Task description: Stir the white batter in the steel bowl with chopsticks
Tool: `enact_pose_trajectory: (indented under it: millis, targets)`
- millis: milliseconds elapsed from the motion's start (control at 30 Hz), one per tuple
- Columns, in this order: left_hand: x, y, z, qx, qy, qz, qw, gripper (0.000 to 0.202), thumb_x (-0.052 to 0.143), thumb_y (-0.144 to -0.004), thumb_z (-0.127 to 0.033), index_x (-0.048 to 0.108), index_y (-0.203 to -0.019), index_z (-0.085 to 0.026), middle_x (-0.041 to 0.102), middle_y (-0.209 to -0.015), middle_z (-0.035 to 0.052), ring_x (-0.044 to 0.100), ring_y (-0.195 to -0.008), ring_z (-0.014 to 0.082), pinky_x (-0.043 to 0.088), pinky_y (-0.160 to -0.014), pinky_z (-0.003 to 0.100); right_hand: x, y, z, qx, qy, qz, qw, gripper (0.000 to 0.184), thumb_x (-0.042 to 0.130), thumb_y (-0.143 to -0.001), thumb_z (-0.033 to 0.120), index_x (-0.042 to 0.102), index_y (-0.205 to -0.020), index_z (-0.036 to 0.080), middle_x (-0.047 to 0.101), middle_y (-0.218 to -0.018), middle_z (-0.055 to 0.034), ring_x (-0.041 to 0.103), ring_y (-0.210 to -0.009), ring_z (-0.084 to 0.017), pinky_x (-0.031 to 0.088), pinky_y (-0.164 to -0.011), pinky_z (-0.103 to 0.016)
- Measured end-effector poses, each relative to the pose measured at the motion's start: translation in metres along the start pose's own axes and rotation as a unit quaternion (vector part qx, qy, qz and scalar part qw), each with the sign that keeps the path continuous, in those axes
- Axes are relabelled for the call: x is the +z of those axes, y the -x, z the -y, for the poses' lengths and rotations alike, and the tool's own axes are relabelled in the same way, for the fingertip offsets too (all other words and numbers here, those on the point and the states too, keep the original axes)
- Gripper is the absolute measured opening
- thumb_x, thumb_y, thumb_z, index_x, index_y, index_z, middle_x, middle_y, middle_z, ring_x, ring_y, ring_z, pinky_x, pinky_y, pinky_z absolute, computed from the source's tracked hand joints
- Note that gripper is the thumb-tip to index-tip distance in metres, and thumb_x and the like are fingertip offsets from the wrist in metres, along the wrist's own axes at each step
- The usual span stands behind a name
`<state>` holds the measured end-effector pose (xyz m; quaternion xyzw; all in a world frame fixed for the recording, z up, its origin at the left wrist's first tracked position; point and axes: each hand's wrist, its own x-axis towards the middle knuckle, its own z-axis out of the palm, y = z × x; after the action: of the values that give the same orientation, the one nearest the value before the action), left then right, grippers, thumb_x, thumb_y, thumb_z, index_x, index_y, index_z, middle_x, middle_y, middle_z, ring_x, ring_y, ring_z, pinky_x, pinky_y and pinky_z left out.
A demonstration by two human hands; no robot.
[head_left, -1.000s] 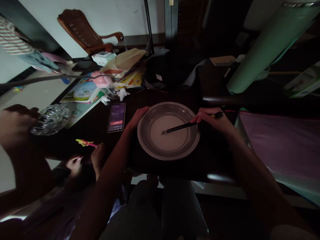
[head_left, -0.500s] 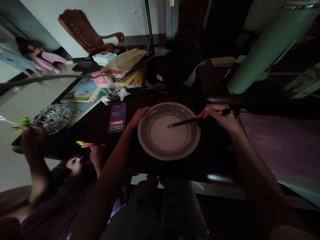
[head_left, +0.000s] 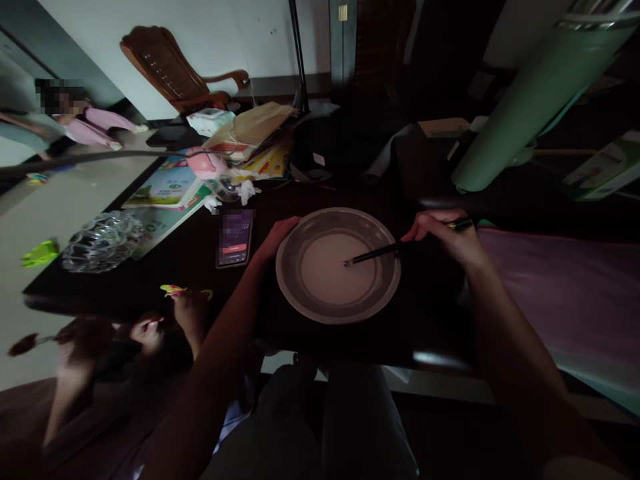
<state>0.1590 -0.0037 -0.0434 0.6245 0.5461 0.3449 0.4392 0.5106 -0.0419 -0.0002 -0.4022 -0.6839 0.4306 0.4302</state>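
A shallow round metal basin (head_left: 283,287) rests on the dark table, with pale cloudy liquid (head_left: 337,273) in its bottom. My left hand (head_left: 278,237) grips the basin's left rim; its fingertips are partly hidden at the far side. My right hand (head_left: 440,230) is closed round a pair of dark chopsticks (head_left: 377,252), held at a low slant over the right rim. Their tips reach into the liquid near the middle of the basin. A small pale bit shows at the tips, too small to name.
Left of my arm, another person's hands (head_left: 189,313) hold a yellow-pink toy and a spoon-like thing. A phone (head_left: 235,240), glass bowl (head_left: 103,241), books (head_left: 165,183) and crumpled tissues (head_left: 247,192) lie leftward. A green flask (head_left: 525,113) stands at the right, beyond a pink cloth-like item (head_left: 560,287).
The chopstick tips have shifted slightly right and toward me in the liquid, and the sticks now look closer together. The other person's far-left hand has dropped lower.
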Motion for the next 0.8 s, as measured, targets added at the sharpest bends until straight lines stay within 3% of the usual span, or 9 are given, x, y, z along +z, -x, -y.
enact_pose_trajectory:
  millis: [167,267,400,600,800]
  targets:
    - [-0.003,-0.001,0.001,0.018,-0.038,0.012,0.999,0.047,0.04,-0.09,-0.048,0.07,-0.099,-0.011,0.072,-0.097,0.0066,0.06,-0.099,0.0225,0.048,-0.088,0.029,0.012,-0.001,0.001,0.001,0.007,0.092,0.996,0.038,0.062,-0.088,0.048,0.068,-0.062,0.021,0.076,-0.075,-0.0037,0.07,-0.074,-0.02,0.05,-0.072,-0.031]
    - [-0.003,-0.002,0.004,0.017,-0.019,0.008,1.0,0.049,0.042,-0.089,-0.051,0.07,-0.096,-0.012,0.071,-0.095,0.006,0.06,-0.097,0.0217,0.047,-0.087,0.028,0.016,-0.002,0.003,-0.008,0.04,0.06,0.997,0.035,0.063,-0.087,0.048,0.069,-0.064,0.021,0.077,-0.08,-0.004,0.07,-0.078,-0.02,0.05,-0.073,-0.031]
    - [-0.004,-0.004,0.01,0.009,0.016,0.011,1.0,0.049,0.043,-0.088,-0.052,0.071,-0.097,-0.012,0.072,-0.094,0.0053,0.061,-0.096,0.0216,0.048,-0.087,0.028,0.003,0.0,0.004,-0.002,0.015,-0.006,1.0,0.038,0.062,-0.089,0.045,0.066,-0.06,0.022,0.076,-0.073,-0.0025,0.07,-0.072,-0.019,0.05,-0.073,-0.032]
    - [-0.005,-0.006,0.015,0.01,0.023,0.01,1.0,0.051,0.047,-0.086,-0.056,0.072,-0.1,-0.013,0.073,-0.099,0.0057,0.061,-0.1,0.023,0.047,-0.089,0.029,0.01,0.0,0.007,0.011,0.011,0.09,0.996,0.039,0.062,-0.087,0.05,0.067,-0.061,0.022,0.076,-0.075,-0.004,0.071,-0.075,-0.02,0.051,-0.073,-0.033]
    - [-0.004,-0.003,0.007,0.025,0.015,-0.001,1.0,0.049,0.048,-0.085,-0.056,0.071,-0.093,-0.014,0.071,-0.092,0.0052,0.06,-0.091,0.0213,0.048,-0.08,0.028,0.0,0.0,0.007,0.016,0.023,-0.004,1.0,0.04,0.063,-0.087,0.051,0.066,-0.059,0.023,0.075,-0.07,-0.0027,0.07,-0.072,-0.02,0.05,-0.072,-0.034]
